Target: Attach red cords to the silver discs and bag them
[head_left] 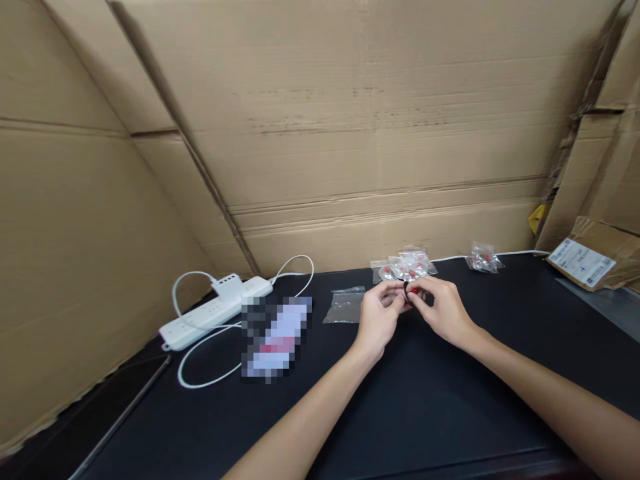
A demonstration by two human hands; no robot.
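Observation:
My left hand (379, 319) and my right hand (444, 308) meet above the black tabletop, fingertips nearly touching. Between them is a small black, ring-like piece with a red part (411, 291); its exact kind is too small to make out. Both hands are closed, pinching it from either side. A flat clear plastic bag (342, 308) lies just left of my left hand. Right behind my fingers sits a pile of small clear zip bags (407, 261) with red pieces inside. Farther right lies another such bag (484, 259), also with red pieces.
A white power strip (200, 325) with a plugged-in charger and looping white cable (186, 380) lies at left. Beside it is a pixelated object (281, 337). A labelled brown package (583, 261) stands at right. Cardboard walls (370, 120) enclose the back and sides.

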